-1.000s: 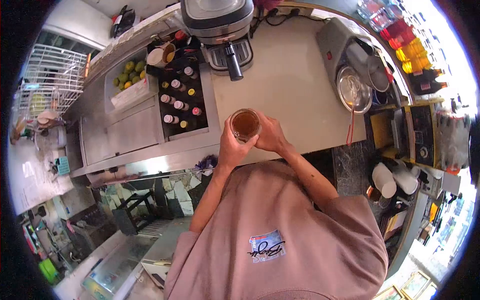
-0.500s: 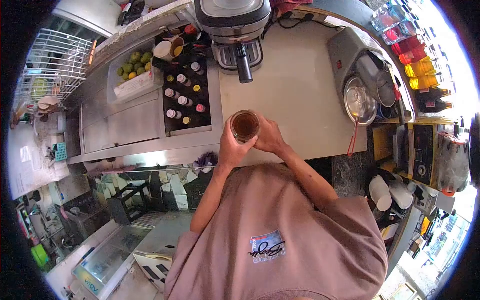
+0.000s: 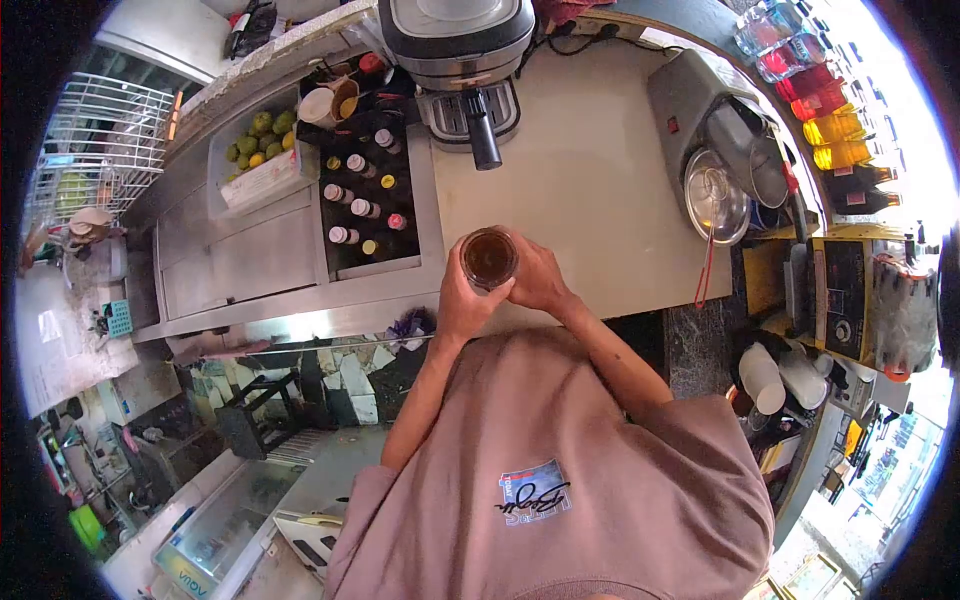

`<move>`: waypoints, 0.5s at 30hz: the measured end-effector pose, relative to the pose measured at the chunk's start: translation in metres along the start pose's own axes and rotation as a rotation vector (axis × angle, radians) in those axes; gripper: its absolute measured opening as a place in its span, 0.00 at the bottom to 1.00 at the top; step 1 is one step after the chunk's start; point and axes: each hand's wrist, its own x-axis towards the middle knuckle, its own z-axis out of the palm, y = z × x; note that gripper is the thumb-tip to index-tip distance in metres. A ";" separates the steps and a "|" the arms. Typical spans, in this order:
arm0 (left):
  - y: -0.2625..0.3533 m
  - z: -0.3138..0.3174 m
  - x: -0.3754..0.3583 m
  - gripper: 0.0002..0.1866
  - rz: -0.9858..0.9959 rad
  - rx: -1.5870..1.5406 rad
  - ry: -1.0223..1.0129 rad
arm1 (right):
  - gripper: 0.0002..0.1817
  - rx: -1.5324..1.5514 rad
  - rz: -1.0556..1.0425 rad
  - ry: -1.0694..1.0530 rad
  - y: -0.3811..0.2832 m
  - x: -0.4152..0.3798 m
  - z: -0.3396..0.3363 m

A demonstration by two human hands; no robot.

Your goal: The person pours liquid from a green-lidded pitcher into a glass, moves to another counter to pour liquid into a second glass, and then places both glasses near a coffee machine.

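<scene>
A clear glass (image 3: 489, 258) of brown liquid is between my two hands, near the front edge of the pale counter (image 3: 590, 170). Wrapped round its left side is my left hand (image 3: 466, 303), closed on the glass. My right hand (image 3: 540, 277) is closed against the glass's right side, its fingertips partly hidden behind it. Seen from above, the glass is open at the top and looks upright. Beyond the hands stands an espresso machine (image 3: 460, 55), its black portafilter handle (image 3: 484, 135) pointing toward me.
Left of the hands, several capped bottles (image 3: 365, 208) sit in a recess, beside a clear bin (image 3: 250, 160) of green fruit. At right stand a grey machine (image 3: 690, 110), a metal strainer bowl (image 3: 716, 200) and a red-handled tool (image 3: 705, 275). Colored bottles (image 3: 835, 130) line the right ledge.
The view has shifted slightly. Both hands stay on the glass, which has barely moved.
</scene>
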 end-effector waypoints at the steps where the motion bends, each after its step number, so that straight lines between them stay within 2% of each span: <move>1: -0.006 0.001 -0.001 0.47 0.030 0.007 -0.005 | 0.43 0.014 0.022 -0.019 -0.001 -0.001 -0.001; 2: -0.011 0.003 -0.005 0.47 0.032 0.007 -0.007 | 0.44 0.029 0.043 -0.038 -0.001 -0.001 -0.001; 4: -0.011 0.009 -0.012 0.56 0.052 -0.084 0.097 | 0.45 0.104 0.021 -0.018 0.003 -0.005 0.000; 7: -0.011 0.009 -0.021 0.62 0.002 -0.150 0.081 | 0.45 0.209 0.050 -0.018 0.006 -0.013 0.000; 11: -0.029 0.013 -0.026 0.62 0.031 -0.219 0.062 | 0.46 0.243 0.140 -0.023 0.014 -0.019 0.008; 13: -0.035 0.011 -0.023 0.61 0.097 0.035 0.000 | 0.46 0.188 0.127 -0.029 0.014 -0.017 0.007; 15: -0.034 0.008 -0.023 0.61 0.088 0.045 -0.016 | 0.46 0.134 0.113 -0.031 0.014 -0.013 0.007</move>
